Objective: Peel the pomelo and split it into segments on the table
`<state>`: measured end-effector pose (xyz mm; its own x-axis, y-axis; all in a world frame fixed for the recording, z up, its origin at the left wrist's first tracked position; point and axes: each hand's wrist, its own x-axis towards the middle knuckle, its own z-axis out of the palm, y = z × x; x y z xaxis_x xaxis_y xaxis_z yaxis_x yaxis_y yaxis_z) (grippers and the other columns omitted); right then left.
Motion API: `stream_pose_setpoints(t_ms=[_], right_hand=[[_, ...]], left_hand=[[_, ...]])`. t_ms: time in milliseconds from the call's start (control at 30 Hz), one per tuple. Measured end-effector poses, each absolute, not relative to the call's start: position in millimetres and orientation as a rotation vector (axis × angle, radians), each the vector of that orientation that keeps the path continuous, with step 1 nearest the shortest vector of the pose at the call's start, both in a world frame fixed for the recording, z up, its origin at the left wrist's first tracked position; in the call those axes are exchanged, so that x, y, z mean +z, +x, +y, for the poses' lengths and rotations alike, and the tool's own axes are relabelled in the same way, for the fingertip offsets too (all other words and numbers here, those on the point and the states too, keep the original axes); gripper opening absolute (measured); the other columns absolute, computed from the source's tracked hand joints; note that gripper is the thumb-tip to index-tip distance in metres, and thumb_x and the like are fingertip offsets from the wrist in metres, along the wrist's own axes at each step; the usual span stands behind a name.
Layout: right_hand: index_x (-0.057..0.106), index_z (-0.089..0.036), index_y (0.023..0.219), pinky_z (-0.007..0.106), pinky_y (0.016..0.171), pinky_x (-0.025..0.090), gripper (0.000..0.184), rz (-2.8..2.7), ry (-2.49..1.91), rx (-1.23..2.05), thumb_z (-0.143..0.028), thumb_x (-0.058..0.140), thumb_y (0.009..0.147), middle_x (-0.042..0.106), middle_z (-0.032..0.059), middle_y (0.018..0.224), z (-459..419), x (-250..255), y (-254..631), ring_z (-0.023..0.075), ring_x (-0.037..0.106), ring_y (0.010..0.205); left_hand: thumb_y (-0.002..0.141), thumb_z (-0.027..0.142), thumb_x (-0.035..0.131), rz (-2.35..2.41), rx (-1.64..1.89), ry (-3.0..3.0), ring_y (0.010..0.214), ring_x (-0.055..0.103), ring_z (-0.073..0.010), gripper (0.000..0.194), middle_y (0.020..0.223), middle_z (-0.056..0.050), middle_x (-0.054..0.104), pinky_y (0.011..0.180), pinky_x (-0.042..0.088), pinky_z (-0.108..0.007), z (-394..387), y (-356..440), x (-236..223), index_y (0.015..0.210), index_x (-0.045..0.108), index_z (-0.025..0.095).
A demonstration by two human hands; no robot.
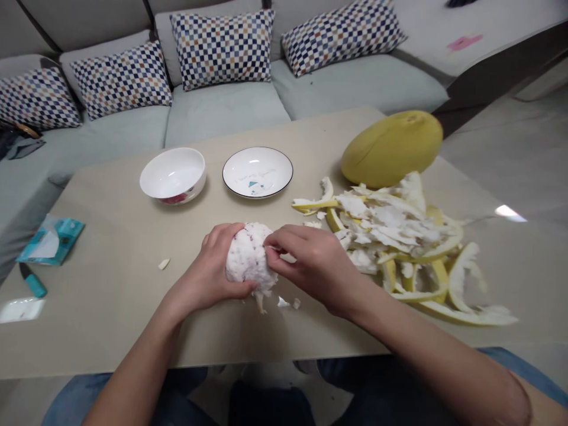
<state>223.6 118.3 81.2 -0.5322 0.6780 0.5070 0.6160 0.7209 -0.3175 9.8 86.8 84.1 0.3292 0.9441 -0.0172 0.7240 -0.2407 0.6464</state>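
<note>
A peeled pomelo [249, 255], covered in white pith, is held just above the table's near side. My left hand [216, 266] wraps round its left side, thumb below and fingers on top. At its right side my right hand [306, 260] is closed in a pinch on the pith; the fingertips partly hide the spot. A loose strip of pith [261, 303] hangs from the underside. Close to my right forearm lies a heap of yellow-and-white pomelo peel [399, 231]. Behind that heap rests a whole yellow pomelo [393, 148].
Beyond my hands stand a white bowl [172, 171] and a black-rimmed plate [260, 171]. At the left lie a blue tissue packet [64, 238] and a knife with a teal handle [34, 284]. Pith scraps [296, 303] dot the table. A sofa [226, 109] with several checkered cushions borders the far side.
</note>
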Motion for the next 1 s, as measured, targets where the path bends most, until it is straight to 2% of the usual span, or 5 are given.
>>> stream_pose_setpoints(t_ms=[100, 200, 433, 600, 1000], right_hand=[[0.066, -0.017, 0.081, 0.024, 0.064, 0.045, 0.012, -2.181, -1.026, 0.404, -0.012, 0.057, 0.086, 0.068, 0.0020, 0.075, 116.1, 81.8, 226.3, 0.0136, 0.061, 0.066], [0.067, -0.017, 0.091, 0.025, 0.066, 0.047, 0.010, -2.255, -0.935, 0.409, -0.015, 0.057, 0.090, 0.070, 0.0043, 0.084, 110.8, 82.4, 229.3, 0.0143, 0.063, 0.071], [0.067, -0.014, 0.082, 0.029, 0.049, 0.034, 0.020, -2.593, -0.795, -0.342, -0.001, 0.051, 0.083, 0.066, 0.0079, 0.074, 100.3, 92.7, 225.9, 0.0184, 0.055, 0.062], [0.064, -0.014, 0.074, 0.030, 0.046, 0.026, 0.021, -2.541, -0.752, -0.470, 0.001, 0.050, 0.081, 0.062, 0.0062, 0.066, 106.0, 90.3, 220.4, 0.0170, 0.049, 0.056], [0.068, -0.018, 0.075, 0.024, 0.057, 0.043, 0.006, -1.953, -1.129, 0.634, -0.014, 0.063, 0.077, 0.066, -0.0016, 0.066, 117.3, 102.0, 233.6, 0.0120, 0.058, 0.058]], left_hand=[[0.070, 0.037, 0.080, 1.452, 0.537, 2.057, 0.140, 0.033, -0.0326, 0.088, 0.146, -0.012, 0.037, 0.117, 0.032, -0.049, 82.6, 8.6, 81.3, 0.143, 0.031, 0.029], [0.071, 0.036, 0.079, 1.440, 0.563, 2.056, 0.140, 0.033, -0.0322, 0.088, 0.147, -0.012, 0.036, 0.117, 0.031, -0.049, 79.5, 7.2, 79.3, 0.143, 0.031, 0.028], [0.069, 0.034, 0.079, 1.451, 0.554, 2.075, 0.139, 0.034, -0.0327, 0.087, 0.147, -0.013, 0.038, 0.117, 0.032, -0.050, 80.0, 9.8, 80.3, 0.143, 0.033, 0.026], [0.068, 0.032, 0.079, 1.450, 0.582, 2.108, 0.138, 0.035, -0.0340, 0.087, 0.145, -0.014, 0.040, 0.115, 0.031, -0.052, 81.3, 12.1, 79.7, 0.141, 0.034, 0.025], [0.070, 0.036, 0.081, 1.396, 0.584, 2.158, 0.140, 0.031, -0.0297, 0.091, 0.147, -0.011, 0.035, 0.119, 0.029, -0.047, 71.8, 4.1, 73.7, 0.144, 0.029, 0.029]])
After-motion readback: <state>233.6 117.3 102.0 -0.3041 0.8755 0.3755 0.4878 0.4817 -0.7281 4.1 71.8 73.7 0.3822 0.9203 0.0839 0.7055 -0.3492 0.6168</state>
